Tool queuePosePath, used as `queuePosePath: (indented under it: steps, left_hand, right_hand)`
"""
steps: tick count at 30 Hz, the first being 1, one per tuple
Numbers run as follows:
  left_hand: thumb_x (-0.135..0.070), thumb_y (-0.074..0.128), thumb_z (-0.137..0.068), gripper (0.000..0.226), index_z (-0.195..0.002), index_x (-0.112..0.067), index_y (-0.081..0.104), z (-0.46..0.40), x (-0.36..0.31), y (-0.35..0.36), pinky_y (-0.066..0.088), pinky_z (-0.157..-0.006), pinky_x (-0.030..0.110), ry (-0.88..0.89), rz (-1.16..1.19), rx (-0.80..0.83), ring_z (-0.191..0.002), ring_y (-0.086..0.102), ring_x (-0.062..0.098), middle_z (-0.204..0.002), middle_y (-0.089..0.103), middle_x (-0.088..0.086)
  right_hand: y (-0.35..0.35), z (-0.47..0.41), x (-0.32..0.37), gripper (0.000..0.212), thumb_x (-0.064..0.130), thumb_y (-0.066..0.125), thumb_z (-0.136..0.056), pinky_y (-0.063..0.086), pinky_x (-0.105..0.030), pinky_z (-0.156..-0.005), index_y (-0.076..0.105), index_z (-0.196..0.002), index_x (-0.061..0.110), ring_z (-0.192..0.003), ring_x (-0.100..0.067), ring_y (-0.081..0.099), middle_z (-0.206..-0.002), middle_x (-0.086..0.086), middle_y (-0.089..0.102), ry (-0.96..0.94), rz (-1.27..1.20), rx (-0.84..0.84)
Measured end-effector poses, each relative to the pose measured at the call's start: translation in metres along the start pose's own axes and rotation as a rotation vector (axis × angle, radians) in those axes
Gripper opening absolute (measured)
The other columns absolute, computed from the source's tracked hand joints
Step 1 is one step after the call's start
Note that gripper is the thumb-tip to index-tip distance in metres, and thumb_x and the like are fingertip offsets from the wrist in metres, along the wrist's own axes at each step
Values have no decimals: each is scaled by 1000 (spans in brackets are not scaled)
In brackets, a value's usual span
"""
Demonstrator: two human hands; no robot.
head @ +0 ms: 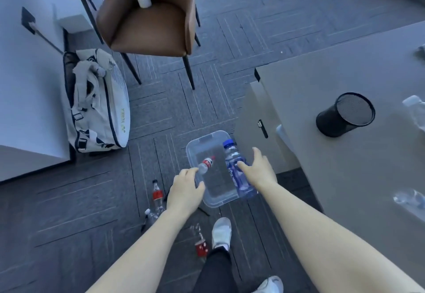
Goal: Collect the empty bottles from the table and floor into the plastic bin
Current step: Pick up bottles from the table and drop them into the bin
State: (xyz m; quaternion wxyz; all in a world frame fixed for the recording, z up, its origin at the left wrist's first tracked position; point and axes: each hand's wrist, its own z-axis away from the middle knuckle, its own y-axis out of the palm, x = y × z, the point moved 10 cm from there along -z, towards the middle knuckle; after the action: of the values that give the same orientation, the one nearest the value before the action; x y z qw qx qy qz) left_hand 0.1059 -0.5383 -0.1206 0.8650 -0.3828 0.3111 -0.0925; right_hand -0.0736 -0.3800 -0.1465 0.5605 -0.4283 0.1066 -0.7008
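Observation:
A clear plastic bin (195, 147) sits on the carpet beside the table. My right hand (259, 168) grips a large blue-labelled bottle (234, 173) over the bin's right side, its blue cap pointing away from me. A small red-labelled bottle (206, 164) is tilted in the bin's left part, just off the fingertips of my left hand (184, 192), whose fingers are loose and hold nothing. More bottles lie on the floor: a red-labelled one (157, 195), a clear one (150, 215) and a red-labelled one (201, 245) by my shoe. Two clear bottles (415, 108) (409, 200) rest on the table.
A grey table (345, 177) fills the right side, with a black mesh cup (345, 114) lying on it. A brown chair (149, 21) stands ahead, and a white sports bag (99, 104) leans against a white cabinet (27, 85) on the left. My shoes (222, 233) are near the bin.

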Motion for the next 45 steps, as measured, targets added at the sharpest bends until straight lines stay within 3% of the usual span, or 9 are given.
queuePosePath:
  steps: [8,15,21,25,30,35,40,43,45]
  left_hand:
    - [-27,47,-94,45,-138,-19,44,-14,-51,2,38,-104,42,131,-63,9,-130,38,26,-142,44,3]
    - [-20,51,-93,44,-136,-15,47,4,-163,1,36,-103,35,403,-103,-47,-128,41,26,-139,49,5]
    - [-20,57,-90,45,-135,-12,51,68,-297,57,41,-101,37,720,-166,-38,-122,46,28,-134,53,6]
    - [-19,56,-90,44,-133,-13,52,130,-364,120,44,-96,40,841,-208,2,-119,47,28,-132,54,6]
    - [-14,50,-86,47,-132,-13,51,198,-421,198,45,-92,38,921,-281,60,-115,47,29,-130,53,6]
    - [-14,50,-85,49,-134,-15,49,234,-438,247,45,-93,39,897,-347,91,-120,44,30,-135,51,6]
    - [-14,49,-87,47,-133,-17,49,238,-431,262,46,-90,37,852,-380,85,-120,44,28,-135,50,4]
    - [-14,49,-86,48,-134,-17,49,227,-432,256,44,-88,37,817,-392,47,-119,44,28,-134,51,4]
    - [-14,50,-85,49,-134,-17,50,216,-440,247,44,-88,38,813,-381,4,-118,46,29,-134,51,5]
  right_hand:
    - [-21,25,3,54,31,50,-92,47,-41,-89,34,-143,25,-118,-29,52,-140,-7,44,-79,49,-30]
    - [-117,81,-26,45,28,52,-93,48,-38,-88,46,-137,24,-109,-21,57,-128,-1,55,-152,-76,-251]
    - [-224,158,-145,36,24,54,-94,46,-33,-82,55,-130,21,-103,-17,57,-118,0,61,-84,-117,-532]
    - [-273,211,-255,41,20,55,-90,45,-36,-86,55,-131,19,-113,-25,54,-123,-2,60,44,-6,-645]
    - [-311,242,-376,53,13,48,-81,37,-38,-101,46,-134,16,-123,-31,44,-134,-6,48,185,274,-621]
    - [-312,225,-445,79,9,52,-82,17,-44,-118,16,-151,24,-143,-33,18,-157,-6,20,256,443,-420]
    - [-315,211,-439,79,2,52,-77,19,-49,-114,23,-148,18,-132,-30,33,-139,-8,38,161,581,-413]
    - [-312,215,-434,76,10,56,-75,17,-50,-116,26,-145,16,-130,-30,36,-132,-8,43,140,537,-407]
    - [-317,225,-431,72,19,58,-72,28,-42,-107,31,-139,18,-123,-29,41,-128,-6,47,124,432,-454]
